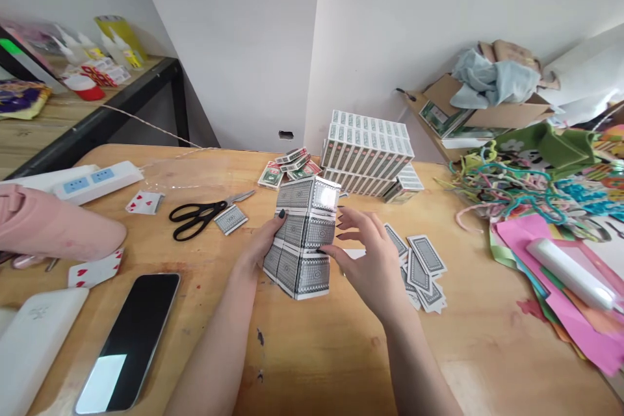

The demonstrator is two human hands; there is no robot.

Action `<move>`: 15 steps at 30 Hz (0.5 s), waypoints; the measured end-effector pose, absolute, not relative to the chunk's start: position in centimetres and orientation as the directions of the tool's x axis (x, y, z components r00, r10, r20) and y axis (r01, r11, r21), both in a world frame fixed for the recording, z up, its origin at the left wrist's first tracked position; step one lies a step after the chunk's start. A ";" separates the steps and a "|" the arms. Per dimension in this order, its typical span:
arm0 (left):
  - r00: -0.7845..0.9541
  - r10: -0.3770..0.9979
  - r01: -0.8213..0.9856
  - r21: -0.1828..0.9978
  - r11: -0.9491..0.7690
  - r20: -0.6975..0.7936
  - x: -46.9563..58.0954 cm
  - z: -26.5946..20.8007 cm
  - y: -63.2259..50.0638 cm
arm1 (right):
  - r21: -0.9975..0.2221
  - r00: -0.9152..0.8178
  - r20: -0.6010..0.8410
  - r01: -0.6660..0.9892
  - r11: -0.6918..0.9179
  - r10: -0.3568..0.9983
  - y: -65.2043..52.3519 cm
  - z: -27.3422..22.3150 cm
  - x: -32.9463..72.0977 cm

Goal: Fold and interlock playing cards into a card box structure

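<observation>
A block-shaped structure made of playing cards [294,227], grey patterned backs outward, is tilted above the table's middle. My left hand [263,244] grips its left side, thumb on the near face and the other fingers hidden behind. At its right side is my right hand [368,257], fingers spread, with the thumb tip at the structure's lower right face; whether it touches I cannot tell. Loose playing cards [424,266] lie face down to the right of that hand. Left of the structure are black-handled scissors [199,214] and a folded card [231,219].
Stacked card boxes [365,149] stand at the back, with a few loose boxes [290,168] beside them. A phone [131,338], pink roll [63,224] and power strip [97,181] lie left. Colored paper [580,312], a glue gun-like white tool [570,273] and tangled cords [526,175] are right.
</observation>
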State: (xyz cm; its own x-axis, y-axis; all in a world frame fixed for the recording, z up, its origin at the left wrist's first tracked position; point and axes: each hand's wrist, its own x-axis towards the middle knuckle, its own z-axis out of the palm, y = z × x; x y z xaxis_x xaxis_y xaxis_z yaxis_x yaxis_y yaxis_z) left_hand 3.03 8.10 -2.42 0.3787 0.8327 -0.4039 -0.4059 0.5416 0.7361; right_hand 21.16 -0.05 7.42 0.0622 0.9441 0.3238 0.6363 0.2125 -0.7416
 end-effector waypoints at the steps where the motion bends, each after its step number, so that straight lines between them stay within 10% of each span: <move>1: 0.386 0.827 -0.401 0.733 0.549 -0.408 3.1 -2.4 8.1 | -0.669 -0.022 0.373 0.686 0.285 0.928 0.0 7.8 21.3; 15: 0.363 0.828 -0.377 0.746 0.549 -0.427 2.5 -3.0 8.4 | -0.414 -0.376 0.324 0.769 0.488 0.868 1.0 9.8 21.4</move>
